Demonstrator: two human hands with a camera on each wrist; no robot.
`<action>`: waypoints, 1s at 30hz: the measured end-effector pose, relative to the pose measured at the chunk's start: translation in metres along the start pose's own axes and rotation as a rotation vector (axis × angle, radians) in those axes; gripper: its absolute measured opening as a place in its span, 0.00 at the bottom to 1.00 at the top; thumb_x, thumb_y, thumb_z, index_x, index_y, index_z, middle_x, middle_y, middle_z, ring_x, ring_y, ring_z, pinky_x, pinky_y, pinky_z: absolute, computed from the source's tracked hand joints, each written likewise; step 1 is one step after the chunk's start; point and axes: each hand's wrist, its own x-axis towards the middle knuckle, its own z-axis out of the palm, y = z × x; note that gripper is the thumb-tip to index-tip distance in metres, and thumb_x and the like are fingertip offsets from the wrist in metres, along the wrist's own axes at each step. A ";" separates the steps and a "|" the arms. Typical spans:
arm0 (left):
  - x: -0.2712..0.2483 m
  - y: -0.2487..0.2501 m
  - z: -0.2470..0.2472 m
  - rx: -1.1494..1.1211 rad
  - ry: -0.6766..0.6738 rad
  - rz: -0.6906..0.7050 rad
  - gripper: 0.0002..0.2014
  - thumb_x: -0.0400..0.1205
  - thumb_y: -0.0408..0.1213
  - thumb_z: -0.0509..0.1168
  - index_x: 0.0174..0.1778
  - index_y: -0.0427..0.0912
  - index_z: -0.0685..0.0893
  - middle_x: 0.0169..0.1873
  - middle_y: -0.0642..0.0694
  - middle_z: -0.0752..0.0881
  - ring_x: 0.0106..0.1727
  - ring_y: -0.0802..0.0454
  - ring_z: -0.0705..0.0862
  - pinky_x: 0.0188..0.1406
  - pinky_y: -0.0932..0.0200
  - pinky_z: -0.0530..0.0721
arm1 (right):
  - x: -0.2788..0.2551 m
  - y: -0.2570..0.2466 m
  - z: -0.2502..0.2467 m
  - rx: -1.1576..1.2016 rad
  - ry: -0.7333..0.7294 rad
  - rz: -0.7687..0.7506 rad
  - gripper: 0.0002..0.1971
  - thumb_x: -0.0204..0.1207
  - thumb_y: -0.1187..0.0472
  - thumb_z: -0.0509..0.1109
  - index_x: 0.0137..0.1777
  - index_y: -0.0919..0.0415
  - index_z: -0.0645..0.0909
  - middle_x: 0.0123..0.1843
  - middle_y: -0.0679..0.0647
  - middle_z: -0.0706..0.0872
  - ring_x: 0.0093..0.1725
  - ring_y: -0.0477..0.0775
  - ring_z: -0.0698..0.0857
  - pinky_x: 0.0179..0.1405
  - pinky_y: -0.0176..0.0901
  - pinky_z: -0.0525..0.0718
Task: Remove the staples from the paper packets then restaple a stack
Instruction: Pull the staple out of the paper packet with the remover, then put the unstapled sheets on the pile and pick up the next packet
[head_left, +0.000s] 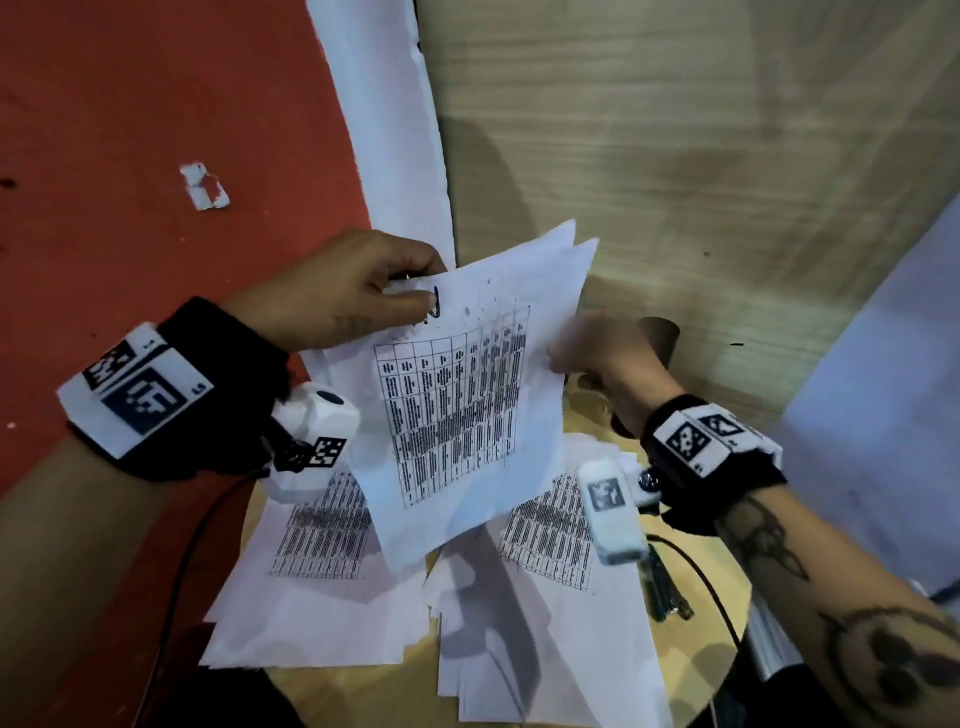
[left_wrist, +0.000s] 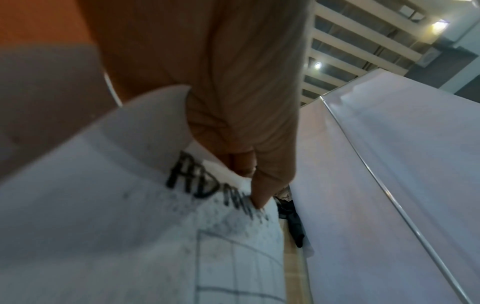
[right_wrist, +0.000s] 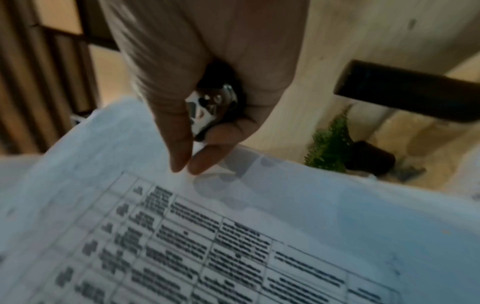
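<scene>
While left hand (head_left: 343, 291) pinches packet (head_left: 457, 395) corner | right hand (right_wrist: 207, 82) fingers (gripping staple remover (right_wrist: 210, 107)) touch edge

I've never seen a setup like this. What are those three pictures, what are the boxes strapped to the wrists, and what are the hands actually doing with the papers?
No machine here: a person works with bare hands. The big picture comes from a camera worn on the head, looking down. The white boxes on the black wrist bands are small cameras; the other two pictures come from them, looking along each hand.

The left hand pinches the top corner of a printed paper packet, lifted in the air. The right hand pinches its other edge, and the right wrist view shows a small metal tool tucked in that palm, probably a staple remover.

Below, more printed sheets lie spread on a round wooden table.
</scene>
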 end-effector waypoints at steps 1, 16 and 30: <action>-0.002 0.001 -0.003 -0.051 -0.011 0.001 0.21 0.72 0.53 0.61 0.50 0.40 0.84 0.41 0.41 0.88 0.42 0.45 0.85 0.41 0.45 0.82 | 0.003 -0.002 0.002 0.049 -0.018 0.011 0.15 0.68 0.76 0.73 0.39 0.57 0.72 0.23 0.44 0.80 0.21 0.44 0.80 0.16 0.30 0.65; -0.085 -0.070 0.127 -0.812 0.636 -0.536 0.13 0.71 0.31 0.73 0.49 0.40 0.81 0.36 0.60 0.90 0.38 0.66 0.86 0.40 0.69 0.82 | 0.031 0.033 0.047 0.242 0.421 0.161 0.17 0.68 0.76 0.73 0.32 0.57 0.70 0.10 0.45 0.72 0.09 0.40 0.69 0.12 0.25 0.65; -0.158 -0.246 0.168 -0.553 0.307 -1.329 0.27 0.81 0.25 0.64 0.76 0.26 0.64 0.70 0.42 0.69 0.68 0.45 0.71 0.65 0.50 0.68 | -0.053 0.198 -0.045 -1.527 -0.748 0.425 0.23 0.82 0.63 0.56 0.77 0.52 0.66 0.79 0.60 0.62 0.74 0.60 0.71 0.68 0.49 0.70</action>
